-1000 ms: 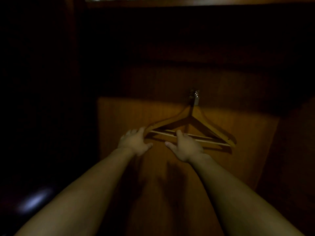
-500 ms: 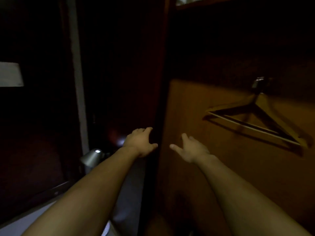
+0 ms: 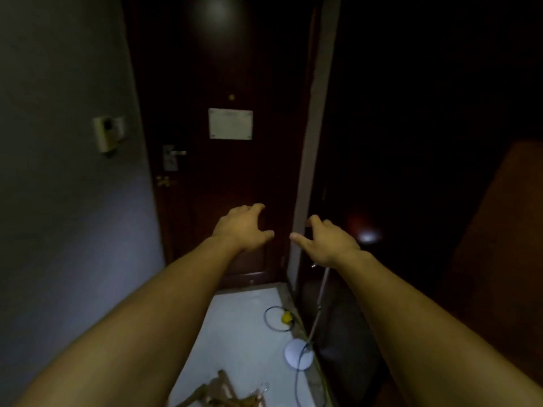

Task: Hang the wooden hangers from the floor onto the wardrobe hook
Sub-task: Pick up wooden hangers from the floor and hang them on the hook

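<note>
Two bare hands reach forward at about the same height, close together but not touching. The left hand [image 3: 242, 227] has its fingers loosely bent and spread and holds nothing. The right hand [image 3: 326, 242] is empty too, its fingers relaxed and its thumb pointing toward the left one. Down at the bottom edge of the view, between the forearms, the wooden hangers [image 3: 223, 395] lie in a blurred heap on the pale floor [image 3: 241, 333], partly cut off. Farther along the floor are a dark cable loop [image 3: 266, 316] and a white round base [image 3: 295, 355] with a thin pole [image 3: 320, 295] rising from it. Ahead stands a dark door [image 3: 223, 177] with a pale plaque [image 3: 230, 123] and a metal handle [image 3: 173, 154].
</note>
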Available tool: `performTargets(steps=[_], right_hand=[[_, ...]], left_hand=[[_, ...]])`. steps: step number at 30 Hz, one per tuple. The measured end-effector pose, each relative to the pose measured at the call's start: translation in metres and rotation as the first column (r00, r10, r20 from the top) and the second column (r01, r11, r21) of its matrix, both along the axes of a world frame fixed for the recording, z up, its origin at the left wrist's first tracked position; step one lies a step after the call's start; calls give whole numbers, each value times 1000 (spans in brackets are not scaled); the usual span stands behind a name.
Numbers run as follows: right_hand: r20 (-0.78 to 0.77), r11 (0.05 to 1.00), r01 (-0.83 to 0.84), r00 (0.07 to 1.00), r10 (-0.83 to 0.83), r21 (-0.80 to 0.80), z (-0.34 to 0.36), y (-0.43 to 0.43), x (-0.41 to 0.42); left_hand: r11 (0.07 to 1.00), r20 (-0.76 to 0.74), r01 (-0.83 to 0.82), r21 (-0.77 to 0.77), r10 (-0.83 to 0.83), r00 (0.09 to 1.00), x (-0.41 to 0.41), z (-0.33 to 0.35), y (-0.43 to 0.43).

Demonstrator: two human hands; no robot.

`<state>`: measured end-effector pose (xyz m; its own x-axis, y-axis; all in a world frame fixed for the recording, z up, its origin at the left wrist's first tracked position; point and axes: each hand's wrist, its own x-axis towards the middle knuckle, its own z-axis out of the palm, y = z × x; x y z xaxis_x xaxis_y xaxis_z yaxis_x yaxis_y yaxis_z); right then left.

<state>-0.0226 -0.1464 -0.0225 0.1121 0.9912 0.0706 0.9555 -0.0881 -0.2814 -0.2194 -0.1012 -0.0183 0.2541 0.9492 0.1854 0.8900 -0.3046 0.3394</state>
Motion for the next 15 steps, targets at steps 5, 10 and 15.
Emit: performTargets(steps=[5, 10, 15], right_hand=[[-54, 987, -152, 987, 149, -55, -43, 22, -108], [-100, 945, -288, 956, 275, -154, -104, 30, -187], [-127, 896, -374, 927, 354, -237, -150, 48, -223]], left_hand=[[987, -26, -139, -78, 138, 990, -112, -30, -7], [959, -31, -240, -153, 239, 971, -184, -78, -16], [920, -39, -287, -267, 288, 957, -209, -125, -9]])
